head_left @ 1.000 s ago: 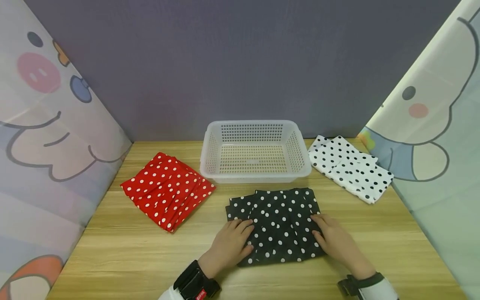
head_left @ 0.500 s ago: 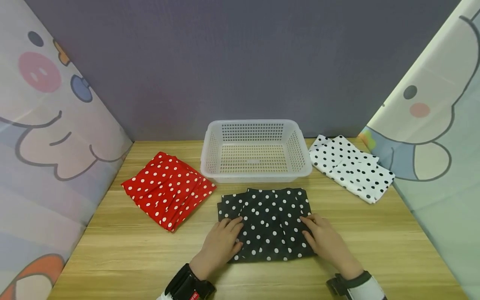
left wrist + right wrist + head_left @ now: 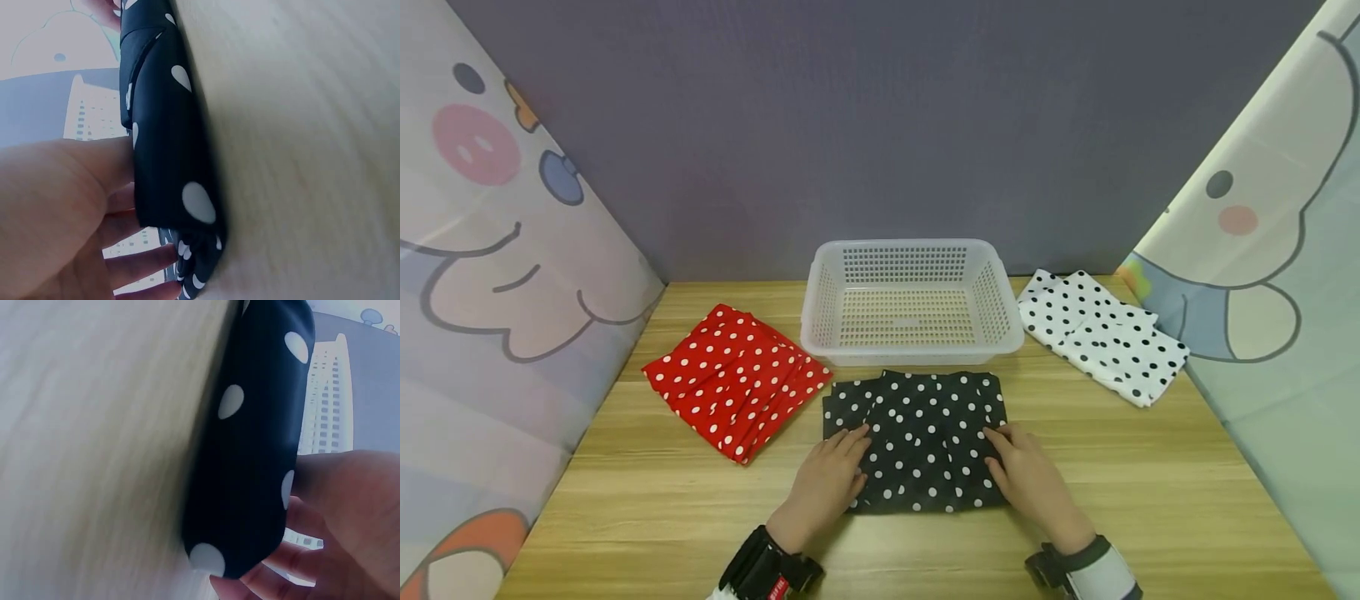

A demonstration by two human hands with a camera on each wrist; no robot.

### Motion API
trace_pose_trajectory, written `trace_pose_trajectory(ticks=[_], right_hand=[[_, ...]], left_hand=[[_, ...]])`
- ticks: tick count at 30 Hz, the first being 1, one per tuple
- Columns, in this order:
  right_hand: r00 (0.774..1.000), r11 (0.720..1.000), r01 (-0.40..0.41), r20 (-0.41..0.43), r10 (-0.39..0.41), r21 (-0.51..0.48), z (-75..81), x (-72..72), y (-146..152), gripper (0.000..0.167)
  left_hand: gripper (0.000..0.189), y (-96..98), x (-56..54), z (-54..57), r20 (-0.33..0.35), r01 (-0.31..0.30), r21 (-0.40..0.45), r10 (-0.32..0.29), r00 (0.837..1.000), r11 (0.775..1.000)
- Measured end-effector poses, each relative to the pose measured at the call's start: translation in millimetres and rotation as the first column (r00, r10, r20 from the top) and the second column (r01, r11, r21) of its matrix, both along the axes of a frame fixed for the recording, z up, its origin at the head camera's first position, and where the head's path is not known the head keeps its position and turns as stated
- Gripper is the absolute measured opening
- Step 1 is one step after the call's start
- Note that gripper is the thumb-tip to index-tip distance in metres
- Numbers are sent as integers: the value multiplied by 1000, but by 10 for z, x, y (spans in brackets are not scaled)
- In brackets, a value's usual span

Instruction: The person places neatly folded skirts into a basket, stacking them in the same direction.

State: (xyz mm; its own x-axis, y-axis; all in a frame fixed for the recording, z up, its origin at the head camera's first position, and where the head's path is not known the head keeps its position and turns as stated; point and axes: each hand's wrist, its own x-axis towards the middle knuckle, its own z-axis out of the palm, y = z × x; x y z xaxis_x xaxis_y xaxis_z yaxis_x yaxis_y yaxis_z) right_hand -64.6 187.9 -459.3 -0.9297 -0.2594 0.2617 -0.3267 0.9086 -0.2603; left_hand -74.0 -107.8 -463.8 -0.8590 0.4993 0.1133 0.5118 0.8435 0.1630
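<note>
A folded black cloth with white dots [image 3: 928,450] lies flat on the wooden table, in front of the basket. On its left end rests my left hand [image 3: 822,483], thumb and fingers spread over the edge. My right hand [image 3: 1036,479] lies the same way over the right end. In the left wrist view the thumb touches the top of the thick fold [image 3: 169,137], and the fingertips reach the cloth's end. The right wrist view has the thumb at the folded layer [image 3: 262,431] and fingers along its end. No fingers are seen closed round the cloth.
A white perforated plastic basket [image 3: 913,358] stands behind the black cloth, against the grey backdrop. A folded red dotted cloth [image 3: 737,379] lies to the left, a white one with black dots [image 3: 1105,342] at the back right. Cartoon-printed panels [image 3: 535,292] flank the table.
Both hands have slid the black cloth to the left and slightly away from me, towards the basket. The red cloth, white cloth and basket have stayed in place.
</note>
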Motion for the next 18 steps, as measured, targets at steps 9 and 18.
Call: trace_pose_trajectory(ticks=[9,18], right_hand=[[1000,999,26,-12,-27,-38,-12,15,-83,39],[992,990,112,72,-106,-81,36,-13,-149,41]], left_hand=[[49,-43,-38,-10,48,-28,42,26,999,999],[43,43,-41,5,-58,-142,101,148,987,985]])
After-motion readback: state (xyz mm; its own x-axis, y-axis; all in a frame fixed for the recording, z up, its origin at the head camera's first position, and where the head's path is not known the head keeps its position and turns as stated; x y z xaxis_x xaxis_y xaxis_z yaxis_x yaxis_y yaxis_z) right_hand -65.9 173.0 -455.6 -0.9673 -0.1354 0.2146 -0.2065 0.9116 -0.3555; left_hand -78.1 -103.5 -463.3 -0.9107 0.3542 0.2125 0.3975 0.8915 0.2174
